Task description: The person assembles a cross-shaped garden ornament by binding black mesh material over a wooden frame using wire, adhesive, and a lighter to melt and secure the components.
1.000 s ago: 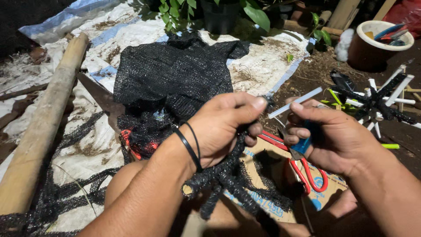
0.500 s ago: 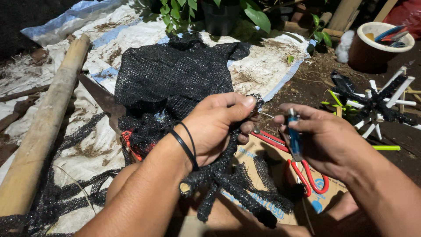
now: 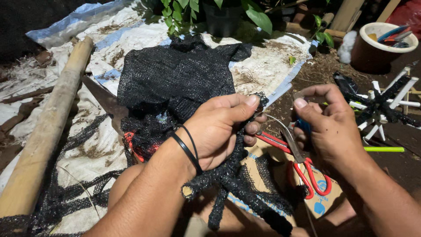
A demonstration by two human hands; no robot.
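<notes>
Black netting (image 3: 228, 175) bunched over the lap, pinched shut in left hand (image 3: 219, 131). Right hand (image 3: 326, 127) closed round a blue tool (image 3: 303, 126) and thin wire (image 3: 280, 125). Best keep the pinch tight, wire taut.

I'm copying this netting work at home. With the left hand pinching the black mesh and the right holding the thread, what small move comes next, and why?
Probably draw the thread taut with the right hand: it runs slack from the mesh pinched by the left hand.
</notes>
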